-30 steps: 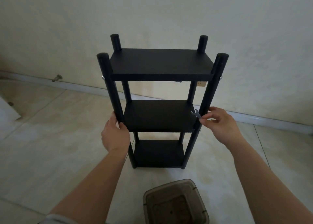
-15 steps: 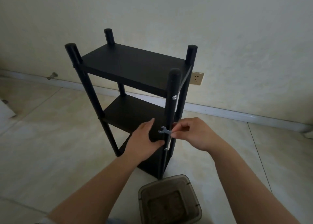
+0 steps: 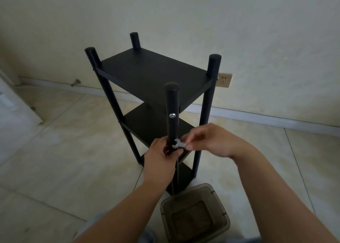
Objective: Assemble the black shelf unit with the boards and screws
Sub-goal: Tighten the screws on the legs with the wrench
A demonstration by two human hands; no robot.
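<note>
The black shelf unit [image 3: 152,73] stands upright on the tiled floor, turned so one corner post [image 3: 172,103] faces me. It has three boards and four round posts. A silver screw head [image 3: 172,115] shows on the near post at the top board. My left hand [image 3: 161,158] grips this post at the height of the middle board. My right hand [image 3: 207,141] pinches a small silver wrench [image 3: 179,143] held against the post just above my left fingers.
A translucent brown plastic box [image 3: 195,215] sits on the floor right in front of the shelf's base. A wall socket [image 3: 224,80] is behind the unit. A white panel [image 3: 12,112] leans at the left. A door stopper [image 3: 75,82] sits at the baseboard.
The shelf unit has been rotated so its corner post now faces me. My left hand moved from the left post to this post. The right hand kept the wrench at the middle board.
</note>
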